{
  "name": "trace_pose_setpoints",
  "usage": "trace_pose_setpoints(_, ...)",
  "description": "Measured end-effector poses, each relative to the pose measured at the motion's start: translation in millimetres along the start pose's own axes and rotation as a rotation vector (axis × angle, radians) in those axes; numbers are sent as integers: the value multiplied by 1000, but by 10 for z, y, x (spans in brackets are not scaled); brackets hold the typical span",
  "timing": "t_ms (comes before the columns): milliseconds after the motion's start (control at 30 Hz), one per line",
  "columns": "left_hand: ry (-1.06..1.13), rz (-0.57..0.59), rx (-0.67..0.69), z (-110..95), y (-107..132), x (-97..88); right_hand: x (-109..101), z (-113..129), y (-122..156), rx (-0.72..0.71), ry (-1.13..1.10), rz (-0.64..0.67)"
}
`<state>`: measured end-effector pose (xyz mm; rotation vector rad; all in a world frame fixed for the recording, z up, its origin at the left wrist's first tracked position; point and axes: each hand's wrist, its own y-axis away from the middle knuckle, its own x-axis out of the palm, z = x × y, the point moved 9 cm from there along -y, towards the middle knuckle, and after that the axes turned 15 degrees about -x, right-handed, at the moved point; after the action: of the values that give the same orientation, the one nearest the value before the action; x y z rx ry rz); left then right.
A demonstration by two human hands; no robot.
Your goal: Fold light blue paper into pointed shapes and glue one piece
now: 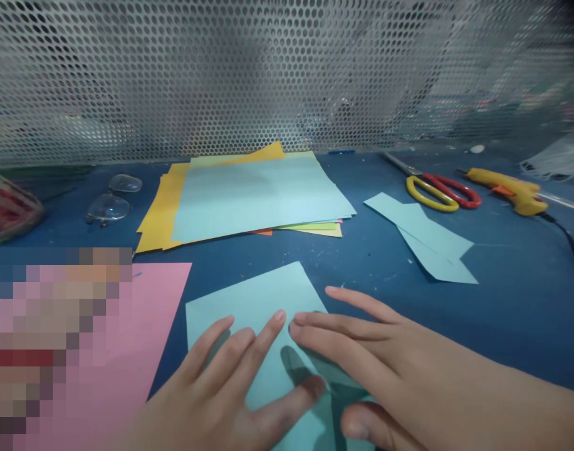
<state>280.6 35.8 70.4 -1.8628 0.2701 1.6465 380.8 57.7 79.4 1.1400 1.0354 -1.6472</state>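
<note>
A light blue sheet of paper (268,288) lies on the blue table in front of me, with a fold or second layer along its right side. My left hand (240,376) rests on it with fingers spread, the index fingertip near the middle of the sheet. From the right, my right hand (376,357) reaches over the sheet's right edge. Its fingers are stretched out, and two fingertips press on the paper close to my left index finger. Both thumbs point toward each other near the folded part, which my right hand partly hides.
Behind the sheet lies a stack of coloured paper (263,194). To its right are light blue paper scraps (423,238), scissors (432,188) and a yellow glue gun (507,188) with its cord. Glasses (109,207) and pink paper (160,307) are left. A perforated metal panel (268,75) stands behind.
</note>
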Motion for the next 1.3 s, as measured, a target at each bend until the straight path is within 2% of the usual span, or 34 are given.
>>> trace_pose_setpoints(67, -4, 0, -2, 21, 16, -11, -56, 43, 78, -11, 41, -145)
trace_pose_setpoints(167, -43, 18, 50, 53, 74, -11, -56, 62, 213, 29, 54, -246)
trace_pose_setpoints(300, -215, 93, 217, 30, 160, 89, -62, 60, 317, 63, -25, -236)
trace_pose_setpoints(367, -253, 100, 241, 38, 160, 113, -88, 66, 334, 48, -29, -198)
trace_pose_setpoints(467, -216, 100, 227, 43, 137, 114, -135, 31, 327, 68, 13, -151)
trace_pose_setpoints(600, -160, 128, 173, 52, 129, 121, -212, -12, 226, 92, 107, -188)
trace_pose_setpoints(767, -131, 95, 106, 87, 140, 110, -105, -43, 87, 101, 167, -156)
trace_pose_setpoints(833, -110, 84, 76, 124, 122, 99, -97, -56, 90, 118, 171, -203)
trace_pose_setpoints(933, -100, 90, 119, 116, 91, 95, -103, -90, 127, 147, 110, -278)
trace_pose_setpoints(1033, -101, 88, 160, 97, 69, 98, -120, -199, 178, 241, -26, -323)
trace_pose_setpoints(1167, -5, 47, 114, 106, 77, 56, -140, -369, 209, 340, -218, -392)
trace_pose_setpoints(1300, 42, -16, 63, 99, 80, 8, -90, -497, 166, 334, -304, -389)
